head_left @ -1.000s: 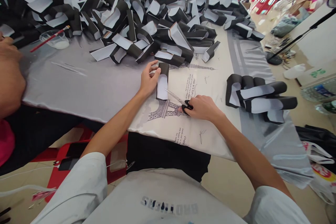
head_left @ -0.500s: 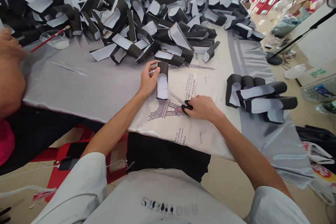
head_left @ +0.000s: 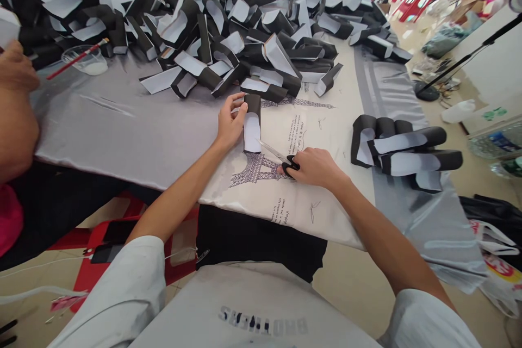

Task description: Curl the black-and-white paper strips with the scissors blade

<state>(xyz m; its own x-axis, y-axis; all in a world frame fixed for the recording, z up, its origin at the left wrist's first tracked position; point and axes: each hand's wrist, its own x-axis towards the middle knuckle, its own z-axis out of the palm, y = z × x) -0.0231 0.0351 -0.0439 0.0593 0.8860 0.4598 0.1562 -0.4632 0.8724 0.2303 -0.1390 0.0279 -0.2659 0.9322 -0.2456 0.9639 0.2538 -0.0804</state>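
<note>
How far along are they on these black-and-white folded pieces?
Done: possibly the small group of pieces set apart at right. In hand: the left hand pins one piece while the right hand holds scissors beside it. Remaining: possibly the large heap of folded pieces, far bigger; the pictures can't settle which pile is finished.

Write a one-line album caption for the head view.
Left hand steadies a folded black-and-white strip on Eiffel Tower printed cloth as the right hand grips black-handled scissors.
</note>
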